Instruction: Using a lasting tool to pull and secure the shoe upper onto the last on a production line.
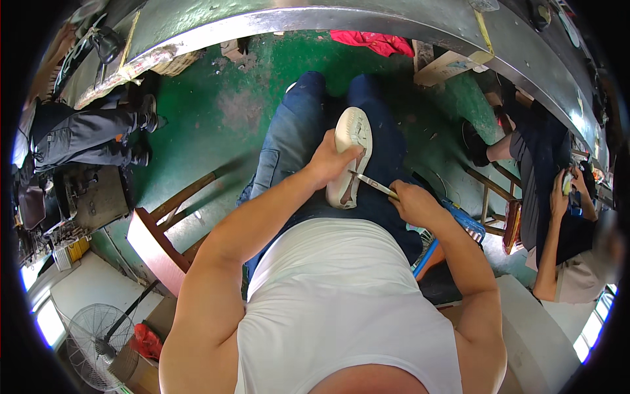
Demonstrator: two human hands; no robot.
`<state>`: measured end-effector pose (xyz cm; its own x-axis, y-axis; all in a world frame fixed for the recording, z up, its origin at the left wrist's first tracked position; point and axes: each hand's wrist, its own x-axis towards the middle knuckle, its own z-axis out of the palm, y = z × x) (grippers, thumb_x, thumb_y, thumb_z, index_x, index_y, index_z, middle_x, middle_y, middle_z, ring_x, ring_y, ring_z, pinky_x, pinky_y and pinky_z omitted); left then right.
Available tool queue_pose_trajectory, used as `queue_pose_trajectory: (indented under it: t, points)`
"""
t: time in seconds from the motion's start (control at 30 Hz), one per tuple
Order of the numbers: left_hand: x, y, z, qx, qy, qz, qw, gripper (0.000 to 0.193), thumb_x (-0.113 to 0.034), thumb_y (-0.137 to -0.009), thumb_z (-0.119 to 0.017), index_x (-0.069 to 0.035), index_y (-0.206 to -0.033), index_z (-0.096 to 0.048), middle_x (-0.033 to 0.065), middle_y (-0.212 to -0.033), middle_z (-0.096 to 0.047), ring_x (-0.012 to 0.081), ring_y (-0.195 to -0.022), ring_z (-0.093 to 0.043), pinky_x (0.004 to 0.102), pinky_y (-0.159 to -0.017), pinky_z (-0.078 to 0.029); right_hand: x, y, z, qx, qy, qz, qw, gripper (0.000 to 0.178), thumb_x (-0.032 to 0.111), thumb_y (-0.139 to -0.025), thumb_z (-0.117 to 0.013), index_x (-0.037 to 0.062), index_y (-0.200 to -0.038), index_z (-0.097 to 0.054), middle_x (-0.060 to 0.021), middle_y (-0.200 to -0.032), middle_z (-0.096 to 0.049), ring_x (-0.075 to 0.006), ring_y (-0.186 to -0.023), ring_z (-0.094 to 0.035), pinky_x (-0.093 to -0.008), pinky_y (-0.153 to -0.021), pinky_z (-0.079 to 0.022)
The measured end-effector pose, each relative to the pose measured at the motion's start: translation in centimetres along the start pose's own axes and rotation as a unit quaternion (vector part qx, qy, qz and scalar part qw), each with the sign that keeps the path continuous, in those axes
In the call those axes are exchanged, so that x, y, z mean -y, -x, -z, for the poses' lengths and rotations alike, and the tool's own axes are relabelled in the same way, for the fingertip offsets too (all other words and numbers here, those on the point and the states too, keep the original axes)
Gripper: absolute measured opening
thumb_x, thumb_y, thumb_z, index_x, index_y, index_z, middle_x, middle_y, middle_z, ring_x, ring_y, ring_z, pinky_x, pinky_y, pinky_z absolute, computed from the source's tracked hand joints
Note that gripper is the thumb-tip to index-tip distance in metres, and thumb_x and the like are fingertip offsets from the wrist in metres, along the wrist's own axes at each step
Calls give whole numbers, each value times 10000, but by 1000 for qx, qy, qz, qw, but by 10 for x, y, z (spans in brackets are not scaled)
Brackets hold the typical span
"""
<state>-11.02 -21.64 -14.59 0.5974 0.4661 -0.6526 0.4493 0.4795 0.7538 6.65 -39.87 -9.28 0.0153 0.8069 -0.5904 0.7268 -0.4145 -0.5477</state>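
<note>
A cream-coloured shoe [356,129] is above my thighs, its length running away from me. My left hand [331,159] grips its left side, the thumb laid across the middle of it. In my right hand [415,202], a slim tool [375,184] with a pale handle and a narrow dark tip points at the shoe. Its tip meets the shoe's middle, close to my left thumb. Whether it is a brush or a blade is too small to tell. A brownish area shows on the near part of the shoe.
A metal-edged workbench [315,18] curves across the far side. Wooden stools [164,249] stand left and right. One person's legs [92,134] are at left; another person [558,197] sits at right. A fan [98,341] stands lower left. Red cloth [374,43] lies beneath the bench.
</note>
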Motion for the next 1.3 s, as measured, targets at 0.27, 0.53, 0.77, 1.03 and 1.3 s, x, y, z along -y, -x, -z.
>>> queue_pose_trajectory:
  t: [0.27, 0.53, 0.77, 1.03, 1.3]
  points:
    - [22, 17, -7, 20, 48, -78, 996, 930, -180, -929, -669, -166, -1579, -4, 144, -1485, -373, 258, -1375, -362, 390, -1130, -329, 12, 18, 2, -37, 37, 47, 998, 206, 165, -927, -613, -11, -1021, -565, -251, -989, -660, -446, -862, -648, -509, -745, -510]
    - [58, 18, 6, -24, -158, -113, 981, 1022, -197, -910, -667, -123, -1572, 109, 256, -1570, -186, 347, -1467, -222, 390, -1172, -252, -19, 12, -7, 10, 46, -34, 998, 248, 225, -937, -622, -5, -1004, -554, -204, -870, -687, -360, -794, -690, -468, -712, -524]
    - [58, 21, 14, 86, -73, -50, 992, 1193, -193, -884, -687, -75, -1484, 337, 289, -1607, -75, 373, -1507, -122, 370, -1202, -162, 13, 22, 17, 59, -159, -13, 985, 301, 297, -975, -579, 3, -1037, -576, -218, -831, -668, -424, -794, -652, -460, -710, -494]
    - [14, 29, 26, 171, -246, -63, 952, 1343, -218, -803, -785, -19, -1437, 383, 310, -1589, -106, 343, -1495, -184, 327, -1201, -189, 22, -13, -2, -64, -67, 17, 996, 349, 324, -1018, -494, -15, -975, -565, -232, -828, -671, -429, -796, -655, -488, -726, -506]
    - [-20, 63, 62, 227, 209, -78, 948, 1168, -214, -734, -812, -83, -1596, -34, 165, -1542, -341, 235, -1357, -432, 357, -1102, -374, -22, -7, -40, -121, -353, -35, 927, 395, 350, -1051, -428, 6, -934, -583, -101, -723, -650, -193, -661, -654, -332, -629, -514]
